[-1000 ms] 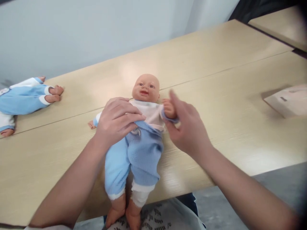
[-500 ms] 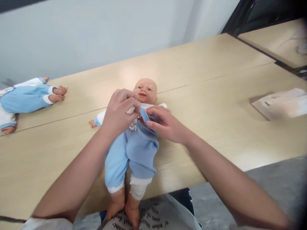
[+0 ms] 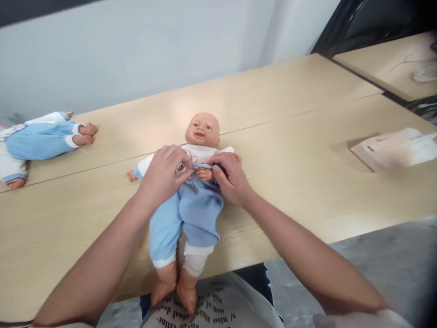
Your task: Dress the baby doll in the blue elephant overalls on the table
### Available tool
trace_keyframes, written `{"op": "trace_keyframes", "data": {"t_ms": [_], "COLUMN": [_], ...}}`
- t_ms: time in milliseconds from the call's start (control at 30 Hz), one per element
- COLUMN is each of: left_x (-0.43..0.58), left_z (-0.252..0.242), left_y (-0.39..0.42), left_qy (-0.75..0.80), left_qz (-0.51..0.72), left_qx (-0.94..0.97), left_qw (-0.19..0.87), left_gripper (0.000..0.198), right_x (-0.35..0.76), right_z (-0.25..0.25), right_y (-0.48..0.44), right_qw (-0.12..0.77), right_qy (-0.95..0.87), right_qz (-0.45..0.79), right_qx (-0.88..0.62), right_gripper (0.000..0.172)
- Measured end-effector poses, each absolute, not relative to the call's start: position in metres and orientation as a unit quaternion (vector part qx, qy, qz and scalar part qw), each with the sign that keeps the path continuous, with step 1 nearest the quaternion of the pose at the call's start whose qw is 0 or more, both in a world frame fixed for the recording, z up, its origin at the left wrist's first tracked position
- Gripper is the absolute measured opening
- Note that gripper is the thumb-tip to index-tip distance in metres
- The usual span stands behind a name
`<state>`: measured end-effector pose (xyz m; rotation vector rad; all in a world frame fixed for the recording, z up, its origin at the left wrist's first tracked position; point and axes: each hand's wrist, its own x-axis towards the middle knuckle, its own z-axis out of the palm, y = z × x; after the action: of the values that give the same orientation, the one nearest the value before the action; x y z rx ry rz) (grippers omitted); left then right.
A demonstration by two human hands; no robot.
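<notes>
A bald baby doll (image 3: 202,131) in a white and light-blue outfit lies on its back, feet towards me. My left hand (image 3: 169,171) is closed in a pinch on the blue sleeve cuff (image 3: 202,166) over the doll's chest. From the other side, my right hand (image 3: 230,175) grips the same cuff, thumb below and fingers above. Just under the cuff, between my hands, the doll's small hand (image 3: 205,174) shows. The blue trousers (image 3: 200,209) are on its legs, and its bare feet (image 3: 187,291) reach past the table edge.
A second doll (image 3: 41,139) in similar clothes lies at the far left of the wooden table (image 3: 290,191). To the right is a pale packet (image 3: 385,152) with white tissue-like material. Behind the table stands a light wall (image 3: 136,50).
The doll's hand now shows below the blue cuff, where the cuff stood up before. My left hand has lowered slightly, and my right hand has shifted a little left. The view has shifted slightly.
</notes>
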<state>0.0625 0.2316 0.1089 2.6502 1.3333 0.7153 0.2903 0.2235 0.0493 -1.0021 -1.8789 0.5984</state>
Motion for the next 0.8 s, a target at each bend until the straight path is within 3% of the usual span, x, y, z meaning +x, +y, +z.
{"op": "trace_keyframes", "data": {"t_ms": [167, 267, 467, 700, 800], "left_x": [0.079, 0.088, 0.095, 0.093, 0.093], "left_z": [0.102, 0.098, 0.094, 0.099, 0.101], "left_y": [0.217, 0.211, 0.209, 0.204, 0.201], "left_qy": [0.449, 0.47, 0.424, 0.394, 0.386], "left_qz": [0.219, 0.254, 0.292, 0.341, 0.361], "left_qx": [0.867, 0.845, 0.857, 0.853, 0.849], "left_qw": [0.012, -0.002, 0.022, 0.019, 0.025], "left_gripper": [0.03, 0.043, 0.032, 0.03, 0.025], "right_x": [0.281, 0.278, 0.29, 0.323, 0.34], "right_z": [0.039, 0.039, 0.061, 0.082, 0.08], "right_y": [0.219, 0.216, 0.211, 0.202, 0.206], "right_qw": [0.521, 0.551, 0.562, 0.512, 0.492], "right_qy": [-0.693, -0.641, -0.508, -0.555, -0.532], "right_qz": [0.243, 0.316, 0.541, 0.504, 0.555], "right_qx": [-0.435, -0.431, -0.365, -0.42, -0.408], "right_gripper": [0.014, 0.009, 0.017, 0.015, 0.018]}}
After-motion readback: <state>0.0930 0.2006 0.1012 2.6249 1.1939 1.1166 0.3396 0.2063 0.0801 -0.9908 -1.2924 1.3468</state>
